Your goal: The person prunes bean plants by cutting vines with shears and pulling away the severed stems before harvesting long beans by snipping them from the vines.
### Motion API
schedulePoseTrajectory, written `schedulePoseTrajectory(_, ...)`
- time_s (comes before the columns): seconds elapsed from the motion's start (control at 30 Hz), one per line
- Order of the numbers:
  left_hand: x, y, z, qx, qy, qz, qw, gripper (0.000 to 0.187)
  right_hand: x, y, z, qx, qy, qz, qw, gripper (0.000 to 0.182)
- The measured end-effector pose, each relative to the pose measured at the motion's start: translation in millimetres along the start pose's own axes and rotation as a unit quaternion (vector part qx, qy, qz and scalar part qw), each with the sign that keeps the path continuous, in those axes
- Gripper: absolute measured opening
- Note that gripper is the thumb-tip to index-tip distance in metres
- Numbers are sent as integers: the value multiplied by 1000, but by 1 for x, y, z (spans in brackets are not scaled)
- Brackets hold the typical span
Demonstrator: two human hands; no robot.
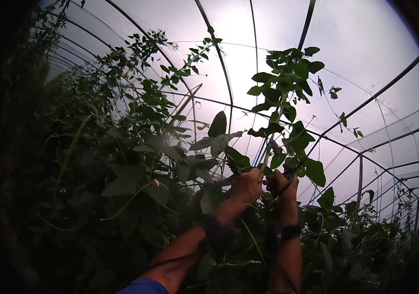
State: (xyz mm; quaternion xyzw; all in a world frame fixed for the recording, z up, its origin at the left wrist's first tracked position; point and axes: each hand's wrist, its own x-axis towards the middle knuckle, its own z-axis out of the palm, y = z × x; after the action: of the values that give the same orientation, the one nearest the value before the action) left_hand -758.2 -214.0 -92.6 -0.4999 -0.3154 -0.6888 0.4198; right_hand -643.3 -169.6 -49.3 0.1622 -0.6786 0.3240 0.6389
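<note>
A tall bundle of leafy vines [288,81] rises along blue strings [264,153] in the middle right of the head view. My left hand [247,185] is closed around the strings and stems at their lower part. Just to its right, my right hand [284,182] is also closed, its fingers bent round thin dark stems among the leaves. The two hands are raised side by side, a small gap between them. A large leaf [315,171] hangs right of my right hand. Both wrists wear dark bands.
Dense foliage [121,186] fills the left and the lower part of the view. Dark curved greenhouse ribs [226,73] and a pale plastic cover [356,34] arch overhead. More strings [391,142] hang at the right, and thin tendrils cross near my forearms.
</note>
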Motion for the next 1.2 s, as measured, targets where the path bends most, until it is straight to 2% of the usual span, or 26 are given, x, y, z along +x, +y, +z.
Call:
schedulePoseTrajectory(0.03,0,1,-1,1,1,0,1000,20,1,-1,4,106,-19,0,994,33)
schedulePoseTrajectory(0.07,0,1,-1,5,2,-1,1000,21,15,7,-4,154,-88,24,984,33)
schedulePoseTrajectory(0.1,-1,2,-1,8,2,-1,1000,21,28,14,-9,155,-88,24,984,33)
schedulePoseTrajectory(0.17,-1,2,1,13,-7,-9,1000,21,52,12,-8,223,-179,124,950,34)
schedulePoseTrajectory(0.23,0,2,1,21,-13,-13,1000,21,65,0,4,189,-154,144,959,33)
schedulePoseTrajectory(0.3,0,2,2,29,-16,-22,999,20,73,-10,16,155,-104,252,950,36)
schedulePoseTrajectory(0.33,0,2,2,31,-24,-25,999,21,77,-15,22,163,-79,275,944,37)
schedulePoseTrajectory(0.47,0,0,5,34,-20,-25,999,19,53,-49,34,180,-69,282,940,33)
schedulePoseTrajectory(0.6,-2,7,3,29,-24,-40,999,18,44,-43,29,254,-69,260,929,32)
schedulePoseTrajectory(0.63,-2,9,1,33,-28,-37,998,18,27,-41,31,-11,-86,9,996,30)
schedulePoseTrajectory(0.67,-4,10,0,37,-32,-34,998,19,15,-37,34,-274,-94,-245,925,28)
schedulePoseTrajectory(0.7,-4,8,1,38,-30,-34,998,19,22,-19,38,-120,-96,-159,975,20)
schedulePoseTrajectory(0.73,-3,4,1,42,-36,-31,998,19,38,-4,42,70,-39,-18,997,18)
schedulePoseTrajectory(0.77,-3,0,2,47,-43,-29,998,20,52,7,44,256,21,125,958,16)
schedulePoseTrajectory(0.9,-1,-1,2,67,-60,-38,995,21,58,6,47,293,65,161,940,16)
schedulePoseTrajectory(0.97,-2,4,1,61,-60,-52,995,20,58,0,36,244,-79,150,955,11)
schedulePoseTrajectory(1.0,-1,7,1,56,-61,-62,995,19,55,0,30,160,-124,69,977,12)
schedulePoseTrajectory(1.03,-1,9,1,57,-59,-60,995,19,53,-13,31,160,-126,67,977,12)
schedulePoseTrajectory(1.1,-2,11,-1,52,-65,-65,994,18,53,-44,34,71,-87,205,972,30)
schedulePoseTrajectory(1.13,-1,13,-1,52,-68,-67,994,17,65,-48,31,40,-106,272,956,40)
schedulePoseTrajectory(1.17,-1,11,1,52,-68,-67,994,17,67,-50,32,40,-106,271,956,40)
schedulePoseTrajectory(1.2,-2,11,2,55,-61,-64,995,17,67,-54,34,-67,-126,228,963,41)
